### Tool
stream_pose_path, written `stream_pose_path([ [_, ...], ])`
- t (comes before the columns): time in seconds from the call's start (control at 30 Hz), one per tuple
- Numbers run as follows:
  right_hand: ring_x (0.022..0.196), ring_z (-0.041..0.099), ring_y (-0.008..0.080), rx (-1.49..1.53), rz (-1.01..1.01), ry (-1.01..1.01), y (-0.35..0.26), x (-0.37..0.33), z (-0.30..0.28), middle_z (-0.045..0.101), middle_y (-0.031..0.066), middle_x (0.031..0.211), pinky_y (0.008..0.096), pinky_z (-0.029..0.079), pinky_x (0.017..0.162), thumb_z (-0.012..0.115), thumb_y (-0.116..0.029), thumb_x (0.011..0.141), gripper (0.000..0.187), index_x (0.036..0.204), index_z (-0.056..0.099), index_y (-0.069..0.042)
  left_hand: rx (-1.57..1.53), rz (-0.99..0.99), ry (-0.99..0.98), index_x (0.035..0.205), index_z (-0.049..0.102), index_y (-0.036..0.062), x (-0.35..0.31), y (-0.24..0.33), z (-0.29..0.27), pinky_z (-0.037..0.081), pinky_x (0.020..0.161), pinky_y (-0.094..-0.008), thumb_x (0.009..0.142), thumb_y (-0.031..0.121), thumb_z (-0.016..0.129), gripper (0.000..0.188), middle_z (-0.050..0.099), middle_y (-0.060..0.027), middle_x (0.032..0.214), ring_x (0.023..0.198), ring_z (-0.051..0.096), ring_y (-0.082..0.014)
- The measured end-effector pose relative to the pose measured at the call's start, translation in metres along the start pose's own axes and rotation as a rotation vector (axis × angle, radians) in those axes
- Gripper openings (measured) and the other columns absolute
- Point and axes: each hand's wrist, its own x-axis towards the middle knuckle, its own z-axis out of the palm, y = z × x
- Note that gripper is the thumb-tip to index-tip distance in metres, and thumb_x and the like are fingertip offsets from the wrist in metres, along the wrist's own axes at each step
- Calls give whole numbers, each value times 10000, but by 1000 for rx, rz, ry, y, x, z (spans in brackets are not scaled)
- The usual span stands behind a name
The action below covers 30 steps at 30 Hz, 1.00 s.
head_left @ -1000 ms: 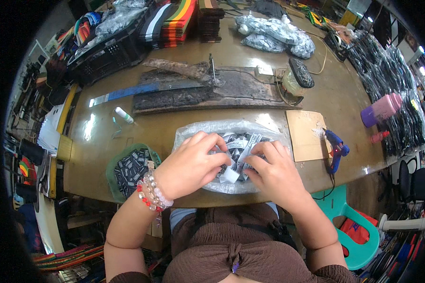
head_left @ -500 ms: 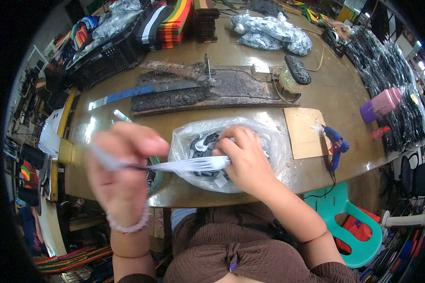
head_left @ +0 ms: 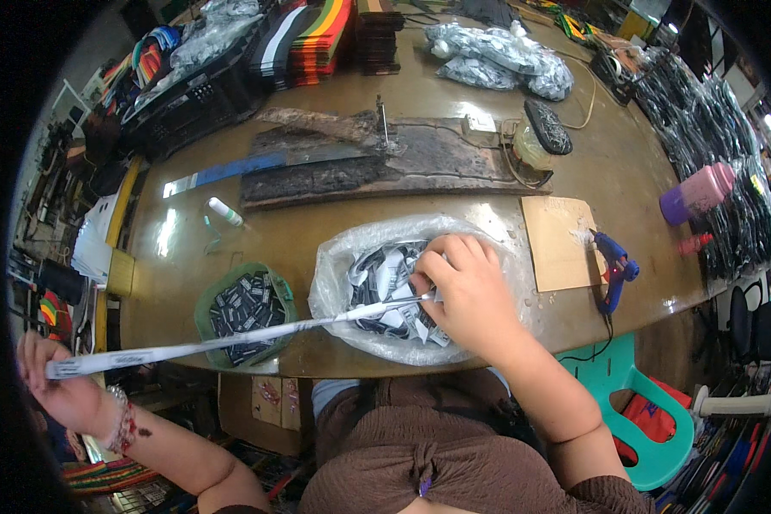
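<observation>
A long white printed ribbon, like a strip of labels, is stretched across the front of the table. My left hand, far out to the left beyond the table edge, is closed on one end. With fingers pinched, my right hand grips the other end over a clear plastic bag. Inside the bag lie many loose black and white label pieces. Under the strip, a green basket holds small black label-like pieces. The fingertips of my right hand are partly hidden.
Behind the bag lies a dark, worn board with a blue-ended ruler. To the right are cardboard, a blue glue gun and a pink-purple bottle. A white tube lies left. A green chair stands right.
My left hand has swung from near the bag far out to the left, drawing the ribbon out long. My right hand stays over the bag. The green basket is now uncovered.
</observation>
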Motion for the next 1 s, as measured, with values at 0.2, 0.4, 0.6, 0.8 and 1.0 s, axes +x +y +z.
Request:
stream_pose_path([
  [0.2, 1045, 502, 289, 52, 36, -74, -4, -2, -6, 547, 83, 1041, 440, 379, 921, 724, -155, 736, 249, 935, 604, -66, 1324, -219, -528, 1200, 576, 76, -77, -133, 72, 462, 853, -326, 819, 120, 675, 396, 584, -65, 1077, 977, 570, -195],
  [0.4, 1025, 519, 329, 227, 32, -32, -11, -9, -30, 550, 124, 1084, 405, 422, 899, 736, -140, 732, 295, 992, 621, -59, 1153, 89, -1070, 1046, 625, 62, -113, -186, 173, 411, 958, -409, 801, 193, 687, 285, 599, -103, 1069, 1061, 553, -278],
  [0.6, 903, 536, 295, 188, 71, 29, -7, -19, -38, 565, 82, 935, 397, 433, 798, 706, -90, 742, 193, 918, 628, -76, 1069, -10, -1343, 764, 590, 69, -131, -226, 177, 443, 735, -392, 860, 277, 618, 231, 593, -60, 782, 820, 585, -252],
  [0.8, 856, 530, 263, 47, 61, -24, 3, -37, -25, 555, 48, 872, 382, 409, 733, 696, -66, 729, 160, 858, 605, -95, 448, -743, -869, 739, 557, 49, -102, -214, 164, 404, 532, -276, 917, 210, 585, 241, 507, -12, 671, 589, 503, -137],
  [1.0, 846, 540, 298, 71, 101, -102, 5, -24, -45, 554, 83, 879, 409, 435, 773, 693, -65, 736, 188, 903, 607, -55, 275, -878, -592, 805, 589, 37, -83, -195, 158, 367, 561, -189, 955, 205, 573, 226, 517, 70, 733, 644, 434, -4],
])
